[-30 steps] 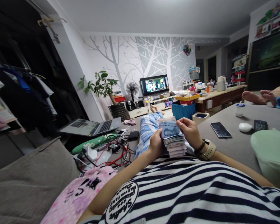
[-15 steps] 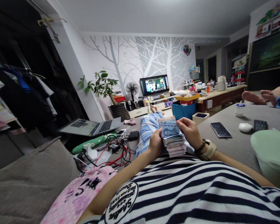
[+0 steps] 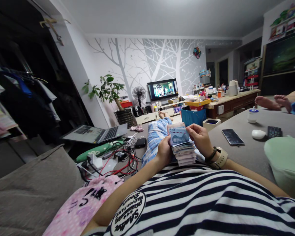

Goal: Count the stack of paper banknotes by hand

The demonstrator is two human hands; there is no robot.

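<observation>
A thick stack of banknotes (image 3: 179,137) is held upright above my lap, its top notes bluish with a printed portrait. Below that portrait, many note edges fan and fold down toward my striped shirt (image 3: 186,196). My left hand (image 3: 164,150) grips the stack along its left side, the thumb lying on the front. At the upper right corner, my right hand (image 3: 199,136) pinches the edge of a note between thumb and fingers. A beige watch (image 3: 221,158) and a dark beaded bracelet sit on my right wrist. The fingers behind the stack are hidden.
On the left lie an open laptop (image 3: 95,134), tangled cables (image 3: 127,157) and a pink blanket (image 3: 88,203). To the right are a phone (image 3: 232,136), a white mouse (image 3: 258,134), a black remote-like object (image 3: 274,132) and a pale green cushion (image 3: 282,160). Another person's feet (image 3: 272,102) rest farther right.
Hardly anything differs. Both hands keep their hold on the banknotes, with only a very slight shift of the right fingers at the corner.
</observation>
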